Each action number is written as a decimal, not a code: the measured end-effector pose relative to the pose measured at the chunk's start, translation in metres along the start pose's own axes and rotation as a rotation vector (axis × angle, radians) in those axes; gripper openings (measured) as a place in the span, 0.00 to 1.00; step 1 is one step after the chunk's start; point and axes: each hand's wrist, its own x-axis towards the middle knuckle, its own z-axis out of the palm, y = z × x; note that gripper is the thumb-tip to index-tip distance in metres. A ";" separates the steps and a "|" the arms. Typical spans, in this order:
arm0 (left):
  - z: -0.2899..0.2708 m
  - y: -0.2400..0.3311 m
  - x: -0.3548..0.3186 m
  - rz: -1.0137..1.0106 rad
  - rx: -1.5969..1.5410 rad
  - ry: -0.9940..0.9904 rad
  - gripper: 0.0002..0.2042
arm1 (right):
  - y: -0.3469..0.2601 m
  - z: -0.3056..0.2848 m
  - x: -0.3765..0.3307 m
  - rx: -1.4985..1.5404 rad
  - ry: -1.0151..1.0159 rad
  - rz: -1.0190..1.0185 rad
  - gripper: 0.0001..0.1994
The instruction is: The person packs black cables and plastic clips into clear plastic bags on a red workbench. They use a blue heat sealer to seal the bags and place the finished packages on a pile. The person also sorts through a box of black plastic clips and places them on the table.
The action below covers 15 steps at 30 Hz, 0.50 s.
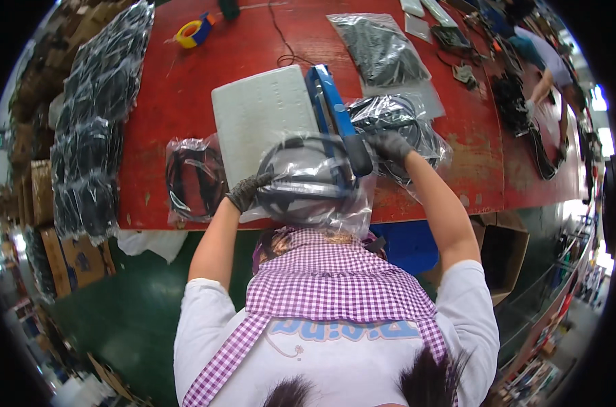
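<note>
Scuffed red worktable (172, 88); dark green floor (145, 298) below; bright white light patches (605, 140) toward room's right side.

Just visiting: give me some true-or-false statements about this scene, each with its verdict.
1. The left hand touches a clear bag holding a dark coil. True.
2. The left hand is bare. False: it wears a dark glove.
3. A white slab lies beside a blue device on a red tabletop. True.
4. The slab is right of that device. False: it is left.
5. Nobody else is in view. False: another person is at the right.
</note>
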 end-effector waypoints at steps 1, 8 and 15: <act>0.031 0.015 0.004 0.071 -0.020 0.089 0.17 | 0.003 0.001 0.009 0.250 0.180 0.125 0.09; -0.006 0.021 0.067 0.262 -0.347 0.078 0.20 | -0.028 0.039 0.006 0.087 0.500 0.506 0.26; -0.010 0.031 0.062 0.332 -0.278 0.136 0.19 | -0.011 0.097 -0.021 0.593 0.221 0.521 0.20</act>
